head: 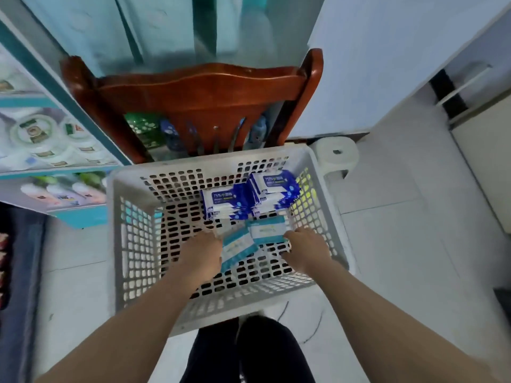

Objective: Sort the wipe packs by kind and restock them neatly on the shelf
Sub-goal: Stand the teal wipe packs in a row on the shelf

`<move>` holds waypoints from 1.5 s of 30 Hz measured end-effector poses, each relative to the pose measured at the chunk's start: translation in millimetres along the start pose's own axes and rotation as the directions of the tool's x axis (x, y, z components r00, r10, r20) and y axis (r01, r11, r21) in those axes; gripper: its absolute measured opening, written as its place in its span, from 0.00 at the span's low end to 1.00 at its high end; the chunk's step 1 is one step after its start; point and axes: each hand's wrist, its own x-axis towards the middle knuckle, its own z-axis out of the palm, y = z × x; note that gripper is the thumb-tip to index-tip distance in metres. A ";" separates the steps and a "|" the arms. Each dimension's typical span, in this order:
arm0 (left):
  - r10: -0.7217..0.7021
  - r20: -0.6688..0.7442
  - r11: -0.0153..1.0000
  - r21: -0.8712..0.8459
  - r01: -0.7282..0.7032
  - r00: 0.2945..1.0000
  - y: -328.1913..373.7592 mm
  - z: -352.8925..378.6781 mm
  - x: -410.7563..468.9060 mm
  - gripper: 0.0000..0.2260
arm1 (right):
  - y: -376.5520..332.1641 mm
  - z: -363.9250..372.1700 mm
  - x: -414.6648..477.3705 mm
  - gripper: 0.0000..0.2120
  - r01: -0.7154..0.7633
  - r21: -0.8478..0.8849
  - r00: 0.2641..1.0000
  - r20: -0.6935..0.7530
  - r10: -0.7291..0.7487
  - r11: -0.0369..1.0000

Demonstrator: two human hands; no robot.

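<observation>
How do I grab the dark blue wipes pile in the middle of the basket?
Reach down from above and from the left: the left dark blue pile seems to lie flat, label up, with bare basket floor on that side. Hook fingers under its left short edge, thumb on top.

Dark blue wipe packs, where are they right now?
Head view: the dark blue packs sit in the far half of the white basket, right of centre, just beyond the teal packs.
</observation>
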 end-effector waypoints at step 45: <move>-0.885 -0.072 0.171 -0.969 0.177 0.459 -15.2 -61.9 -189.3 0.10 | -129.4 -96.2 -49.2 0.07 0.630 0.610 0.776 -0.521 -0.356 0.480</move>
